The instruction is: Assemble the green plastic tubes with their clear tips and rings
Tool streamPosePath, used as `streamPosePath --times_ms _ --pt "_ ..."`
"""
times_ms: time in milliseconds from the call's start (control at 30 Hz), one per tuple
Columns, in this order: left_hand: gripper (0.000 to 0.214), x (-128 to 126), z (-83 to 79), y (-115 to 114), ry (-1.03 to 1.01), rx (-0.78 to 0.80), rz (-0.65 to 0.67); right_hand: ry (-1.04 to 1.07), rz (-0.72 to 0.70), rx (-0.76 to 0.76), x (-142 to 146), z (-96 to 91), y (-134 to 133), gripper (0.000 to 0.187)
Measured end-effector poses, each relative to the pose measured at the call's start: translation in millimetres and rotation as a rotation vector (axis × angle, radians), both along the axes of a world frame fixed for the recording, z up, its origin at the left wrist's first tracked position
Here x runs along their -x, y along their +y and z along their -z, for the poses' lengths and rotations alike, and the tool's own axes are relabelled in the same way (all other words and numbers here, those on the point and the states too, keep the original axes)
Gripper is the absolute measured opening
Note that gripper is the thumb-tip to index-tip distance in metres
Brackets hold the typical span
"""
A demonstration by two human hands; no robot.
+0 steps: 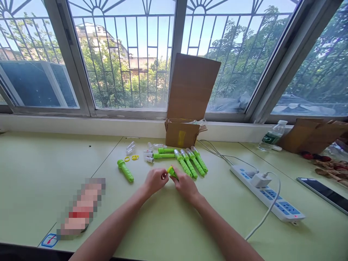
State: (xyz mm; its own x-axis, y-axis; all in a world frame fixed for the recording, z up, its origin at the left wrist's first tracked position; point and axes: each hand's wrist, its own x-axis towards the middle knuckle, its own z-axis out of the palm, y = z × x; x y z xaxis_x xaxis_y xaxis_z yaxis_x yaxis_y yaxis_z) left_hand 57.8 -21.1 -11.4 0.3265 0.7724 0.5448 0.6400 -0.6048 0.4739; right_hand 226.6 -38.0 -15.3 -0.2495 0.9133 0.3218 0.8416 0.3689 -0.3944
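My right hand point(187, 186) is closed around a green flashlight-like tube point(173, 173), its yellow-ringed head pointing up and left. My left hand point(154, 181) is closed in a pinch right beside that head; whatever sits between its fingertips is hidden. Loose yellow rings point(135, 157) lie beyond the left hand, near small clear caps point(131, 147). A single green tube without a clear cap point(125, 171) rests to the left. Behind my right hand, several green tubes with clear caps point(191, 162) lie side by side. Uncapped green tubes point(164, 156) lie next to more clear pieces point(149, 158).
An open cardboard box point(181, 135) stands against the window sill. On the right are a power strip point(268, 194) with a white charger and cables, a water bottle point(272, 136) and a phone point(323, 194). A blurred-out item point(81, 210) lies at front left.
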Motion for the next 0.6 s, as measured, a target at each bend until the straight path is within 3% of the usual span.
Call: streamPosePath --times_ms 133,300,600 --pt "0.014 0.9 1.0 -0.9 0.072 -0.060 -0.116 -0.061 -0.009 -0.030 0.4 -3.3 -2.4 0.060" --pt "0.012 8.9 -4.9 -0.4 0.066 -0.094 -0.094 -0.063 -0.072 -0.057 3.9 -8.1 -6.4 0.071" --pt "0.011 6.9 -4.4 1.1 0.138 -0.036 -0.214 -0.110 -0.127 -0.043 0.9 -7.7 -5.6 0.067"
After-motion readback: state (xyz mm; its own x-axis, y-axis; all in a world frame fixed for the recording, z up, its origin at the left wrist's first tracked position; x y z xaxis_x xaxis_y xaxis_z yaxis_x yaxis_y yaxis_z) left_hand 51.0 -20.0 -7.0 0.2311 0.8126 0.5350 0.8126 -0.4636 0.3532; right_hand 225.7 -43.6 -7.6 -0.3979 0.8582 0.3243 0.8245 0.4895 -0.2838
